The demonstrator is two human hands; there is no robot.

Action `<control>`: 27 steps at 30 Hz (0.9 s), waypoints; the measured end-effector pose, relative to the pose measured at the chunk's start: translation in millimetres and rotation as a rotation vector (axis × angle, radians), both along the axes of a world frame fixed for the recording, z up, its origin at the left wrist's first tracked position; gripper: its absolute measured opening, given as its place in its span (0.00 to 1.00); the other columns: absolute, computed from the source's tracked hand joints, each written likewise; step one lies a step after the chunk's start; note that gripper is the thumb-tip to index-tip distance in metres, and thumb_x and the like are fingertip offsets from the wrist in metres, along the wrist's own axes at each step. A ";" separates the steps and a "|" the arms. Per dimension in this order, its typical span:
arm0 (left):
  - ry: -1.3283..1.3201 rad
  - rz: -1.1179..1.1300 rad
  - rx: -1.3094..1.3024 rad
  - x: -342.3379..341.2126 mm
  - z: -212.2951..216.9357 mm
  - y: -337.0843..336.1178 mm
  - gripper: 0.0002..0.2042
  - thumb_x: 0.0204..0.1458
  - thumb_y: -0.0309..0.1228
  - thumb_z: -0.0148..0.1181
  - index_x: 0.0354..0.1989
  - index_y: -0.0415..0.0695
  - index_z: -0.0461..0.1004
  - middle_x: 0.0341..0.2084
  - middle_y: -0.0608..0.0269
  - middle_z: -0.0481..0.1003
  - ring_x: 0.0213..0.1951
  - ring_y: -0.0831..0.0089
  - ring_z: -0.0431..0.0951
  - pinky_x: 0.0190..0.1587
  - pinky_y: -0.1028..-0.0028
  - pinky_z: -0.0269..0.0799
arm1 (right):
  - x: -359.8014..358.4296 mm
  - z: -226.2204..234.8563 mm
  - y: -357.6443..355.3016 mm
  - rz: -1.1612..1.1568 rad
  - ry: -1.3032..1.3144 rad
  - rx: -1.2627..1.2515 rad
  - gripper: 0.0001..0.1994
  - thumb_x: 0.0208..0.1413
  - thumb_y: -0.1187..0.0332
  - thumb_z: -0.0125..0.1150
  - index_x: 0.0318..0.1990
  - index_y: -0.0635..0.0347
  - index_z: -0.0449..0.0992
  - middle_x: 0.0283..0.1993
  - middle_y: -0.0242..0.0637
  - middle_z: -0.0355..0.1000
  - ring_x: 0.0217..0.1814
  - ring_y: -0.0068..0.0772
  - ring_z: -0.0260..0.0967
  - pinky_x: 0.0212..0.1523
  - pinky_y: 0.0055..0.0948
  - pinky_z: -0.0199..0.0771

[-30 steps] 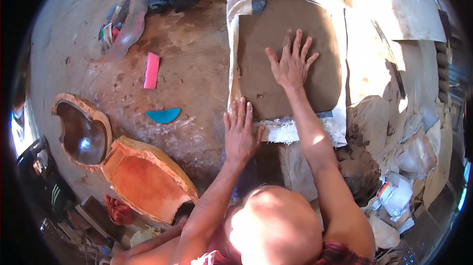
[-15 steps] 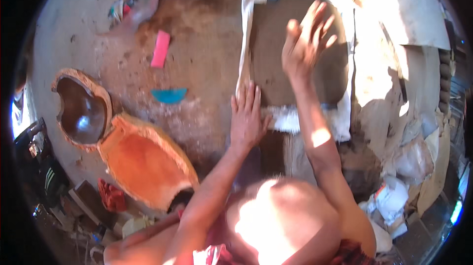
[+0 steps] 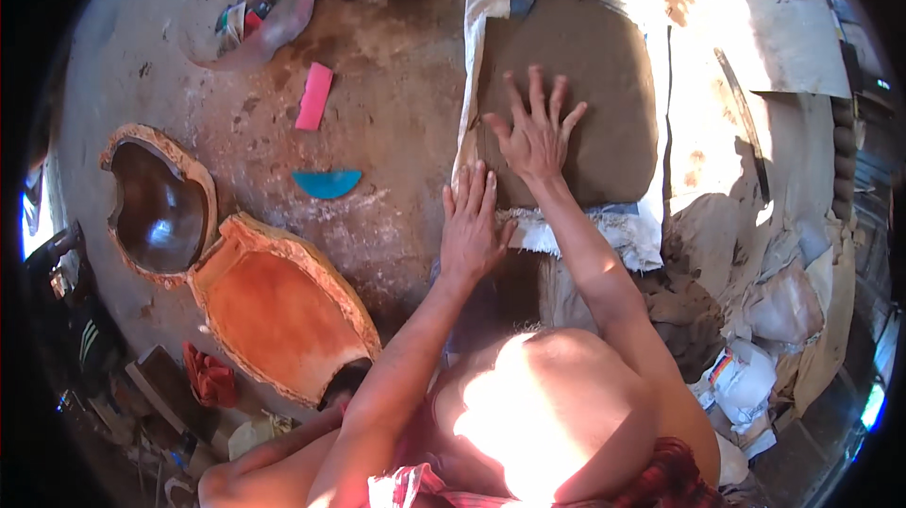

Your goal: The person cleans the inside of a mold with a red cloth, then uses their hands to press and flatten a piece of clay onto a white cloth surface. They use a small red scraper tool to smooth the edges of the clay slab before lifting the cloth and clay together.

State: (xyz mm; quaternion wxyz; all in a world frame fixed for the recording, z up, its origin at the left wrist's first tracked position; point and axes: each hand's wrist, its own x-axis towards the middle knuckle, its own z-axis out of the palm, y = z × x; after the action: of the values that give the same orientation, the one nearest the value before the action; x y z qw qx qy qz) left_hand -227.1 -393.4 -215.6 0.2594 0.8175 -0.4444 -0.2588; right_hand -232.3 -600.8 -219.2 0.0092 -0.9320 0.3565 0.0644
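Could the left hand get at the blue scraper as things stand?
Probably yes. The left hand lies open at the clay slab's edge, and only bare floor lies between it and the blue scraper.

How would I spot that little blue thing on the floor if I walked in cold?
Start at the big brown clay slab where the right hand lies flat. Look to its left across the bare floor, toward the two hollow moulds. The blue scraper lies between them, just below a pink strip; it alone is blue and half-moon shaped.
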 end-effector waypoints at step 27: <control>0.032 0.017 0.011 4.7 1.2 5.9 0.44 0.62 0.38 0.70 0.84 0.38 0.56 0.87 0.48 0.48 0.87 0.46 0.43 0.85 0.39 0.40 | -60.2 13.9 40.6 0.062 -0.483 0.290 0.06 0.57 0.73 0.74 0.39 0.64 0.84 0.44 0.45 0.78 0.49 0.55 0.78 0.52 0.51 0.81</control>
State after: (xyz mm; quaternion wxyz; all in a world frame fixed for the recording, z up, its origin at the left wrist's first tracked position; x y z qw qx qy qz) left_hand -222.5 -387.5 -214.4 0.2642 0.8182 -0.4320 -0.2722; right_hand -292.5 -560.3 -205.3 0.2249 -0.9198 0.3024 -0.1089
